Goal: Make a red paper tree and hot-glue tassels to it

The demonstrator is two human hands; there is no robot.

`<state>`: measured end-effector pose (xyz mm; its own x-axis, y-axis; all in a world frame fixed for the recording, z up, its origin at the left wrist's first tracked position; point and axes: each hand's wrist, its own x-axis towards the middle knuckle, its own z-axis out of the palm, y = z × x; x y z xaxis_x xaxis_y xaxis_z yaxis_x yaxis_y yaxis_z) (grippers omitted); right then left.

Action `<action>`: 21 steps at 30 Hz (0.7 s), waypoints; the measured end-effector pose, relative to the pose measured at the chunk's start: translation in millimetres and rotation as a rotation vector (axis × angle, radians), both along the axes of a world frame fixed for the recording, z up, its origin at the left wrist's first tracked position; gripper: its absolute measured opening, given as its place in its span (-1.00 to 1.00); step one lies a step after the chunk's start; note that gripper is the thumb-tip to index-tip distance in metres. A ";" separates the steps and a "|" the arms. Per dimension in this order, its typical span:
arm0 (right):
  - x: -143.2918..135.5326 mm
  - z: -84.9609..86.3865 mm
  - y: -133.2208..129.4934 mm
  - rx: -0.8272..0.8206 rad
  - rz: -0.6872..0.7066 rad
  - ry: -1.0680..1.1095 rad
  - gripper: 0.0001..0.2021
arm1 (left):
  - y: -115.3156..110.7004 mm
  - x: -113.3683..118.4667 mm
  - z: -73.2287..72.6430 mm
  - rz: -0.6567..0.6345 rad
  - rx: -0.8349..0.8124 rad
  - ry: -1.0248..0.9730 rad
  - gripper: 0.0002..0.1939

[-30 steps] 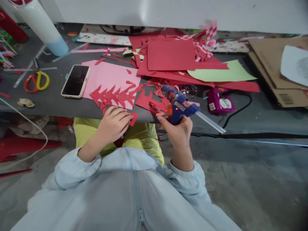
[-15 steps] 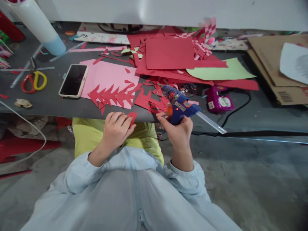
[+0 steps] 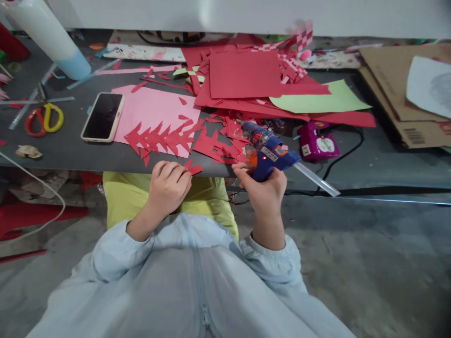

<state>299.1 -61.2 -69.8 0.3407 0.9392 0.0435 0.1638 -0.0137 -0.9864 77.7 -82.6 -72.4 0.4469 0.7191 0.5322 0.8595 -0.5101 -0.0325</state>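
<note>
At the table's front edge my left hand (image 3: pixel 169 185) is closed, pinching a small cut piece of red paper (image 3: pixel 193 168). My right hand (image 3: pixel 266 188) is wrapped round the handle of a blue glue gun (image 3: pixel 269 157), whose nozzle points away and to the left. A clear glue stick (image 3: pixel 317 179) juts from its back, and a small red light glows on its side. Just beyond my left hand, a row of spiky red paper cutouts (image 3: pixel 164 137) lies partly on a pink sheet (image 3: pixel 151 105). More red scraps (image 3: pixel 221 143) lie between the hands.
A phone (image 3: pixel 103 116) and scissors (image 3: pixel 44 117) lie at left, near a white-and-blue bottle (image 3: pixel 58 44). Stacked red sheets (image 3: pixel 244 72) and a green sheet (image 3: pixel 327 101) are at the back. A purple box (image 3: pixel 319 142) with a black cable and cardboard (image 3: pixel 405 89) stand right.
The red paper piece in my left hand has turned and shows more to the right. The glue gun has shifted slightly right in my right hand. The whole view has moved a little.
</note>
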 end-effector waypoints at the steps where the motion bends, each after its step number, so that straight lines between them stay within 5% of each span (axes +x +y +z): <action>1: 1.3 0.0 -0.2 0.000 0.002 -0.001 -0.69 | 2.1 2.2 0.7 -0.007 0.012 -0.002 -0.82; 13: 12.6 10.8 -3.1 0.033 -0.064 -0.059 -0.70 | 48.8 77.5 14.0 -0.071 -0.157 -0.084 -0.71; 21: 13.4 8.9 -2.0 0.016 -0.078 -0.042 -0.70 | 51.3 45.3 14.1 0.061 -0.278 -0.108 -0.72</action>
